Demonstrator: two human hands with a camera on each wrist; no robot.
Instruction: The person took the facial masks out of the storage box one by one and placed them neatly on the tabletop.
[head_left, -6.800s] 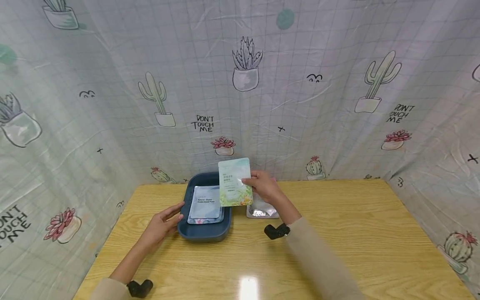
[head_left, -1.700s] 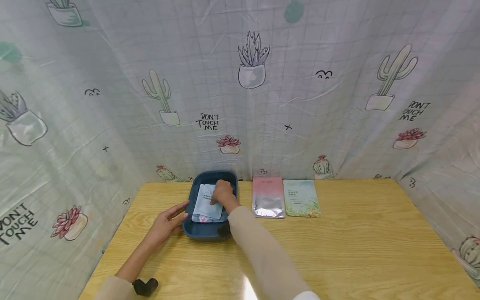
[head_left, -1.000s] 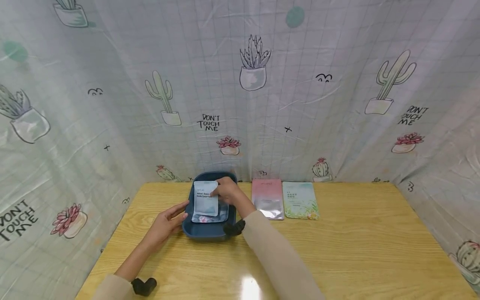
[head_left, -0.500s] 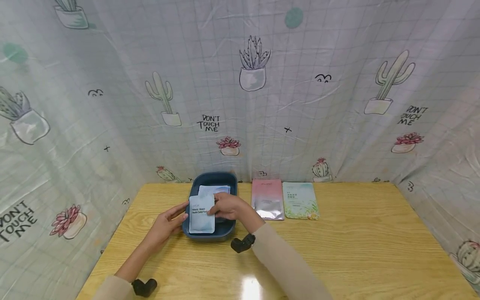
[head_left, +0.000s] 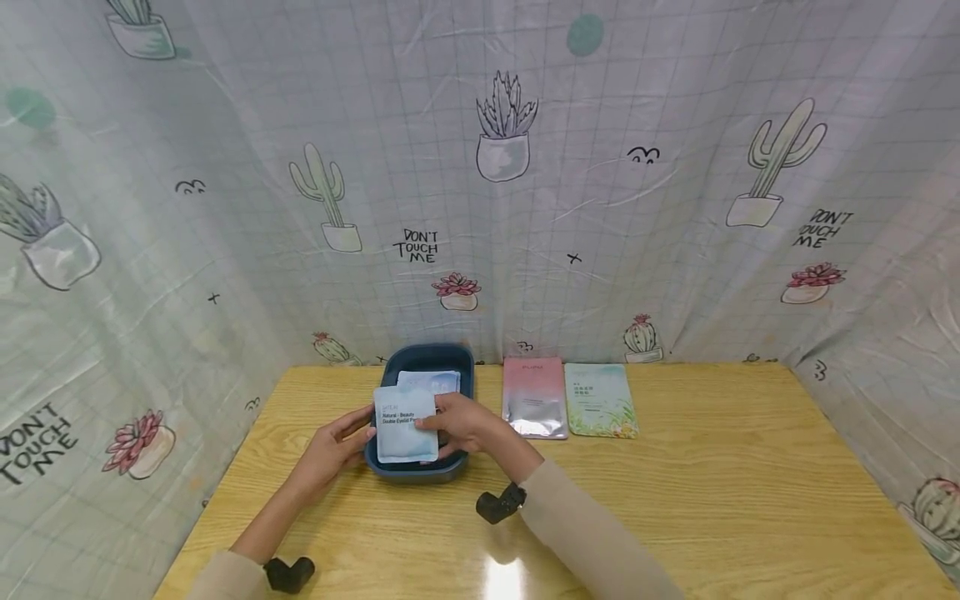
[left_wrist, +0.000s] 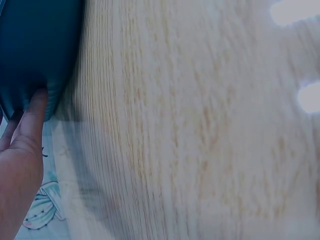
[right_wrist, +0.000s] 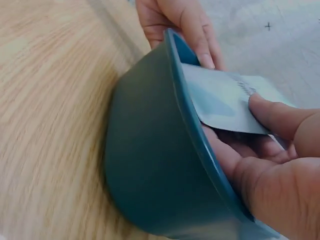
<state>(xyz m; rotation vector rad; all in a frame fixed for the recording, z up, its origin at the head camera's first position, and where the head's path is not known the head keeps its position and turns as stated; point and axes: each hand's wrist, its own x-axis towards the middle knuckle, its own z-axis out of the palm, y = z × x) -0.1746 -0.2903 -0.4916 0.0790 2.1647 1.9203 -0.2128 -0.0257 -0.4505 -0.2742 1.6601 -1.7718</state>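
My right hand [head_left: 461, 421] pinches a pale blue packet [head_left: 401, 442] printed "Natural Beauty Double Eyelid", thumb on its front and fingers underneath. It is held over the front part of a dark blue plastic basin [head_left: 420, 478], and in the right wrist view the packet [right_wrist: 212, 97] lies just inside the rim. My left hand [head_left: 332, 450] rests against the basin's left side with fingers extended; in the left wrist view its fingers [left_wrist: 35, 117] touch the outer wall. Behind the held packet, another bluish packet [head_left: 431, 380] lies in the basin, partly covered.
To the right of the basin, a pink-and-silver packet [head_left: 535, 392] and a green-white floral packet [head_left: 600, 400] lie side by side on the wooden table [head_left: 712, 467]. A printed cactus curtain [head_left: 570, 200] hangs along the table's back edge.
The green packet has gone from my right hand to the table beside the pink one. My right hand has since picked up the pale blue packet and drawn it forward; the left hand stays put.
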